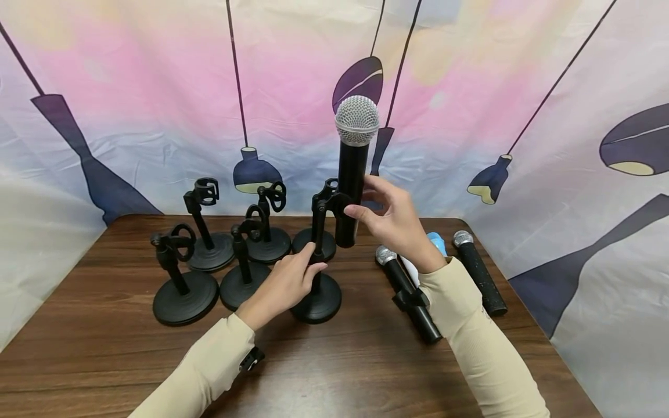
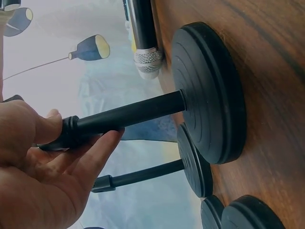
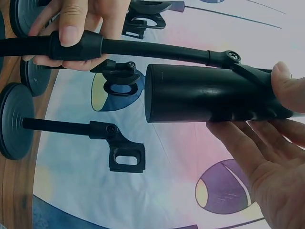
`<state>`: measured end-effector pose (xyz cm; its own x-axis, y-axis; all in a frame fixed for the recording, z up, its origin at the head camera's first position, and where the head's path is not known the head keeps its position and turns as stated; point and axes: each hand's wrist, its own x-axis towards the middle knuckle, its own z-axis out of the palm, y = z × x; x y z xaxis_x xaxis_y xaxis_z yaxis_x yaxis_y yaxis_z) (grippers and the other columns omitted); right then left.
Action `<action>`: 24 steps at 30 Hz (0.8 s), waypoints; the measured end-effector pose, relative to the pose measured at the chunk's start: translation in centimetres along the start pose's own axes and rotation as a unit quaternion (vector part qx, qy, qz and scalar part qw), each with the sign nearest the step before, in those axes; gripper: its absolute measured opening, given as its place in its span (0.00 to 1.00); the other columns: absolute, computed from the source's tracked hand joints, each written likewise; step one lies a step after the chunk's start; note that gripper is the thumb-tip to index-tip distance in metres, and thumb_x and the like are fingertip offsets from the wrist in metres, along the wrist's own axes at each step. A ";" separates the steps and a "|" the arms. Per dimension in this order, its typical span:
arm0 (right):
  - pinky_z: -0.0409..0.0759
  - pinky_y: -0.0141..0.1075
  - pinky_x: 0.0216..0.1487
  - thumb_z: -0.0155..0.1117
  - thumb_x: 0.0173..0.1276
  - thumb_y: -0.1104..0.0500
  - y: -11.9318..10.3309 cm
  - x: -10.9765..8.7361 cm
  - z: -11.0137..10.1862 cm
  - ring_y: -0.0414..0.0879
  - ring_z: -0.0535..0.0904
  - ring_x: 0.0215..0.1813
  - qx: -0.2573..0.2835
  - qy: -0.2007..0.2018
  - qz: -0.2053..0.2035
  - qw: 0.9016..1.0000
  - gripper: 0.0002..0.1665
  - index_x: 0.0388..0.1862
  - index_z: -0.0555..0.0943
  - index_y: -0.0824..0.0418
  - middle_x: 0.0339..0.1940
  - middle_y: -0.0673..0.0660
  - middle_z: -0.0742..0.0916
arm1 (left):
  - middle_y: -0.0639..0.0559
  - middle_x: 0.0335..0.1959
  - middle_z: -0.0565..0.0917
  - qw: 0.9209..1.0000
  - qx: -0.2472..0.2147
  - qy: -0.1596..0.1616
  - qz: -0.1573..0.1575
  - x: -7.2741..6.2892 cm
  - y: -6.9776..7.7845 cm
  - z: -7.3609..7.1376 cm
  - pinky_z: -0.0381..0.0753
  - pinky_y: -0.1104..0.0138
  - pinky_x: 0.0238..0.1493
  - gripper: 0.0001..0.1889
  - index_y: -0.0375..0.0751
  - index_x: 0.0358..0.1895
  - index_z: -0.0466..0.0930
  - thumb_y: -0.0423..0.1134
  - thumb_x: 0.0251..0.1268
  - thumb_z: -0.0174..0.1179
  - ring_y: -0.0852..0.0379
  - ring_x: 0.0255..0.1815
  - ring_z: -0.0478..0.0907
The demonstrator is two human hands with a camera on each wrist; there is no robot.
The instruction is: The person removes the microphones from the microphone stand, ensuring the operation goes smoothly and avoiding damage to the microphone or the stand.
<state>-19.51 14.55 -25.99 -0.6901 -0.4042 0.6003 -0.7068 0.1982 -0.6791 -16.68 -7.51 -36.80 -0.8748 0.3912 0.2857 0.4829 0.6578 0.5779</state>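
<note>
A black microphone [image 1: 352,168] with a silver mesh head stands upright in the clip of a black desk microphone stand [image 1: 320,299]. My right hand [image 1: 394,223] holds its body at the clip, thumb on the near side and fingers behind, as the right wrist view shows at the microphone's tube [image 3: 178,93]. My left hand [image 1: 286,280] grips the stand's pole at the thicker collar, thumb on one side and fingers on the other. In the left wrist view the stand's round base [image 2: 209,95] rests on the wooden table.
Several other stands with vacant clips, one at the front left [image 1: 185,296], cluster left and behind. At right lie a black microphone [image 1: 405,290] with a dark band, another black microphone [image 1: 481,273], and a partly hidden blue-and-white object [image 1: 436,241]. A printed curtain [image 1: 303,75] hangs behind the table [image 1: 355,360].
</note>
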 end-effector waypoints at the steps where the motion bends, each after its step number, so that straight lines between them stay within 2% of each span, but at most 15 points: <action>1: 0.82 0.39 0.54 0.68 0.69 0.70 -0.1 0.0 0.1 0.54 0.82 0.58 0.002 -0.003 0.001 1.000 0.32 0.71 0.72 0.69 0.61 0.64 0.81 | 0.52 0.19 0.66 1.000 -0.002 0.000 -0.001 -0.1 0.0 -0.1 0.63 0.67 0.20 0.09 0.40 0.43 0.68 0.42 0.81 0.52 0.59 0.14 0.62; 6: 0.81 0.40 0.55 0.68 0.70 0.69 -0.1 0.0 0.1 0.55 0.81 0.59 0.002 -0.004 0.009 1.000 0.32 0.72 0.71 0.68 0.63 0.63 0.80 | 0.52 0.20 0.70 0.999 -0.030 -0.002 -0.019 -0.1 0.1 -0.5 0.65 0.66 0.21 0.10 0.41 0.49 0.72 0.44 0.80 0.54 0.59 0.15 0.66; 8: 0.81 0.40 0.55 0.68 0.69 0.70 -0.1 0.0 0.1 0.55 0.81 0.59 0.007 -0.003 0.011 1.000 0.33 0.72 0.71 0.68 0.64 0.63 0.80 | 0.52 0.23 0.76 0.999 -0.047 0.004 -0.022 -0.1 0.2 -0.7 0.69 0.64 0.23 0.10 0.42 0.53 0.75 0.44 0.80 0.55 0.59 0.18 0.71; 12: 0.81 0.43 0.56 0.69 0.68 0.71 0.1 0.1 0.1 0.55 0.81 0.59 0.020 0.000 0.009 1.000 0.36 0.74 0.69 0.67 0.67 0.62 0.78 | 0.51 0.40 0.87 0.997 -0.070 0.034 -0.004 0.1 0.8 -1.2 0.79 0.60 0.35 0.12 0.46 0.58 0.76 0.44 0.80 0.54 0.59 0.34 0.82; 16: 0.80 0.43 0.58 0.69 0.67 0.72 0.3 0.2 0.2 0.55 0.81 0.59 0.030 0.000 0.000 1.000 0.39 0.75 0.68 0.66 0.67 0.62 0.78 | 0.47 0.54 0.85 0.993 -0.086 0.076 0.015 0.3 2.1 -2.4 0.83 0.55 0.47 0.19 0.43 0.69 0.70 0.44 0.82 0.51 0.55 0.50 0.84; 20: 0.78 0.43 0.60 0.68 0.67 0.73 0.2 0.3 0.1 0.54 0.81 0.59 0.049 -0.012 -0.004 0.999 0.38 0.75 0.68 0.66 0.67 0.61 0.78 | 0.44 0.58 0.82 0.988 -0.093 0.117 0.037 0.7 3.5 -3.8 0.82 0.54 0.48 0.26 0.42 0.76 0.62 0.46 0.83 0.49 0.53 0.50 0.83; 22: 0.78 0.44 0.60 0.68 0.68 0.73 0.2 0.4 0.0 0.53 0.80 0.59 0.066 -0.020 0.000 0.998 0.38 0.75 0.68 0.65 0.66 0.60 0.78 | 0.43 0.59 0.82 0.984 -0.097 0.138 0.055 1.1 4.0 -4.5 0.82 0.55 0.47 0.26 0.43 0.77 0.61 0.46 0.83 0.49 0.54 0.49 0.84; 24: 0.78 0.45 0.62 0.67 0.68 0.73 0.2 0.5 -0.1 0.53 0.79 0.60 0.085 -0.027 0.002 0.996 0.38 0.75 0.68 0.65 0.66 0.61 0.78 | 0.43 0.58 0.82 0.980 -0.100 0.157 0.074 1.6 4.4 -5.0 0.81 0.57 0.42 0.25 0.45 0.76 0.64 0.45 0.83 0.50 0.55 0.44 0.84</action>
<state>-20.03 14.49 -25.80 -0.6803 -0.4528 0.5763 -0.6637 0.0472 -0.7465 -16.13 -7.22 -29.93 -0.7802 0.2350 0.5797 0.6150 0.4574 0.6423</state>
